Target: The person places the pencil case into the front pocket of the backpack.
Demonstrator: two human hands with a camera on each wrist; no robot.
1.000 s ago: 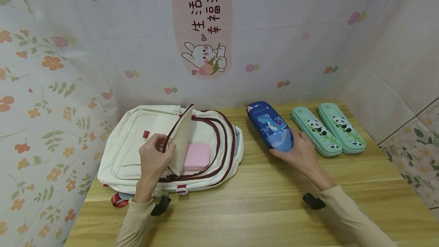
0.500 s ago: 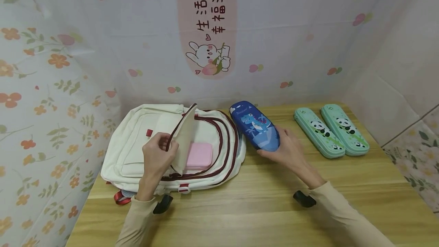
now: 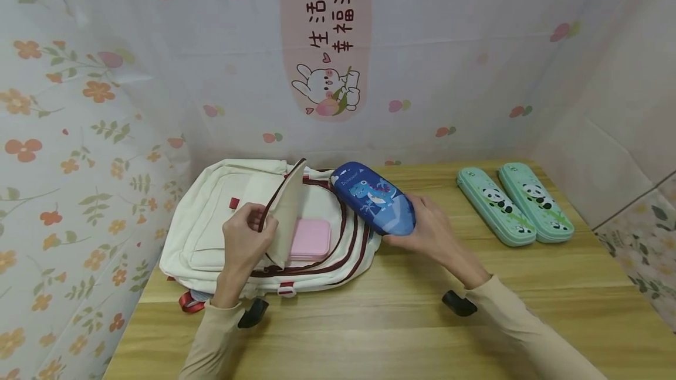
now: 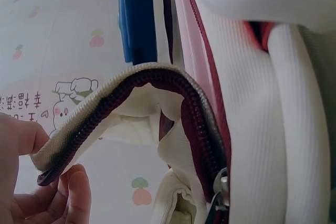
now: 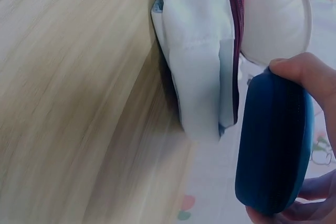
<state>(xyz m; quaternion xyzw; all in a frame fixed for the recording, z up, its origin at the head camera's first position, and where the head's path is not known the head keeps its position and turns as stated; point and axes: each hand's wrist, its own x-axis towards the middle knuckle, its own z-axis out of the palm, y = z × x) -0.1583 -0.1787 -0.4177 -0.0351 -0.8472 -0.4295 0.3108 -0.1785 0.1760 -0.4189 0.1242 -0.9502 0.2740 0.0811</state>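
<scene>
Left hand (image 3: 245, 239) over the near half of the cream backpack (image 3: 206, 239), pinching the maroon-zip edge of its raised front flap (image 3: 285, 216); fabric, so likely soft and floppy, best held right on that stiffer zip edge; pink square case (image 3: 310, 238) inside the backpack beside the flap, looks hard and slick, take it by the edges; right hand (image 3: 425, 230) just right of the backpack, gripping the near end of the blue dinosaur pencil case (image 3: 375, 198), thumb on one long edge, fingers on the opposite one; case is angled over the backpack's right edge, can't tell if they touch; reads as a moulded shell: light, fairly stiff, slight give, smooth; I'd hold across the sidewalls, closer to mid-length for less droop, no pressing on the lid; two mint-green panda pencil cases (image 3: 495, 205) well right of the backpack, probably handle the same.
</scene>
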